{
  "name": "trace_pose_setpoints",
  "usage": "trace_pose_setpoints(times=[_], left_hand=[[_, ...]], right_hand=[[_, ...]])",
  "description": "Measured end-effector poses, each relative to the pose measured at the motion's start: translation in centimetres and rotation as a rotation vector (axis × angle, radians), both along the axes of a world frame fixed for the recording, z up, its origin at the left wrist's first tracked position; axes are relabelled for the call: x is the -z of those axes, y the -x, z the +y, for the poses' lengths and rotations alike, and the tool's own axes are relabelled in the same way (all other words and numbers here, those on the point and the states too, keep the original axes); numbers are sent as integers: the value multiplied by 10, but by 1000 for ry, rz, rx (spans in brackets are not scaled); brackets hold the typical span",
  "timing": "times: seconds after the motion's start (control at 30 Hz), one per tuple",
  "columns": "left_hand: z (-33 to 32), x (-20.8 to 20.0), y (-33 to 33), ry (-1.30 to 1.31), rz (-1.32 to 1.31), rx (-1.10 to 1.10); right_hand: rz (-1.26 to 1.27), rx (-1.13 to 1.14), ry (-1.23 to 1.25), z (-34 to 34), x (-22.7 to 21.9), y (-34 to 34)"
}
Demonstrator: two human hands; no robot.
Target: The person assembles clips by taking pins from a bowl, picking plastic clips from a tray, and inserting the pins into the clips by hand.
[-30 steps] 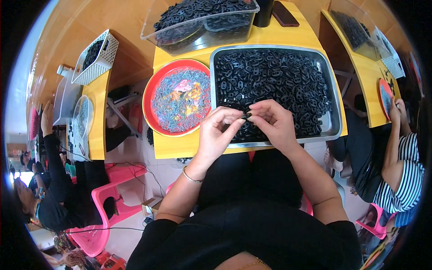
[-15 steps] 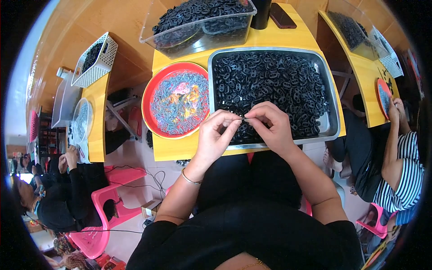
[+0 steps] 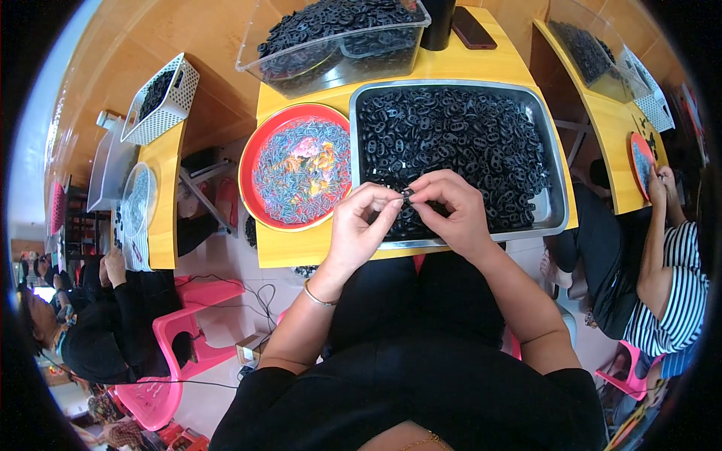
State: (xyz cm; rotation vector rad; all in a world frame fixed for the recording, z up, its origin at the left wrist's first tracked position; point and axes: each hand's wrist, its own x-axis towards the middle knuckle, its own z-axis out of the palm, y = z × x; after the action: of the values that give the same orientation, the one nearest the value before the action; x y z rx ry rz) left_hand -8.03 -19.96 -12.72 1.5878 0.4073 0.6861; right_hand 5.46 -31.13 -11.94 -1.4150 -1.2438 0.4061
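Over the near edge of a metal tray (image 3: 562,192), my two hands meet fingertip to fingertip. My left hand (image 3: 362,227) is closed in a pinch, thumb against index finger. Facing it, my right hand (image 3: 456,214) pinches too, its other fingers curled. Between the fingertips shows a small black plastic piece (image 3: 407,196), partly covered by them. Black oval plastic pieces with two holes (image 3: 451,139) fill the tray in a loose heap. To the left, a red round plate (image 3: 250,174) with a flower pattern holds many thin, short metallic pieces (image 3: 274,192), probably springs.
A clear plastic bin (image 3: 338,71) of black pieces stands behind, beside a dark cylinder (image 3: 437,26) and a phone (image 3: 474,28). Co-workers sit at yellow tables left and right; a white basket (image 3: 160,101) stands on the left one. Pink chairs (image 3: 177,338) and cables lie below.
The black piece between my fingertips shows more now, its holes turned into view. My right fingertips have shifted slightly; my left hand keeps its place.
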Motion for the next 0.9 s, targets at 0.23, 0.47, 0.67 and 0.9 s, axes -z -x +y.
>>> trace_pose_setpoints(times=[0.23, 0.47, 0.67, 0.9], left_hand=[[0, 1, 0, 1, 2, -10], [-1, 2, -1, -49, 5, -15], [-2, 2, -1, -88, 5, -14], [-2, 0, 0, -102, -3, 2]], right_hand=[[215, -42, -31, 0, -1, 3], [196, -44, 13, -1, -3, 3], [278, -29, 55, -1, -2, 4], [284, -37, 54, -2, 1, 3]])
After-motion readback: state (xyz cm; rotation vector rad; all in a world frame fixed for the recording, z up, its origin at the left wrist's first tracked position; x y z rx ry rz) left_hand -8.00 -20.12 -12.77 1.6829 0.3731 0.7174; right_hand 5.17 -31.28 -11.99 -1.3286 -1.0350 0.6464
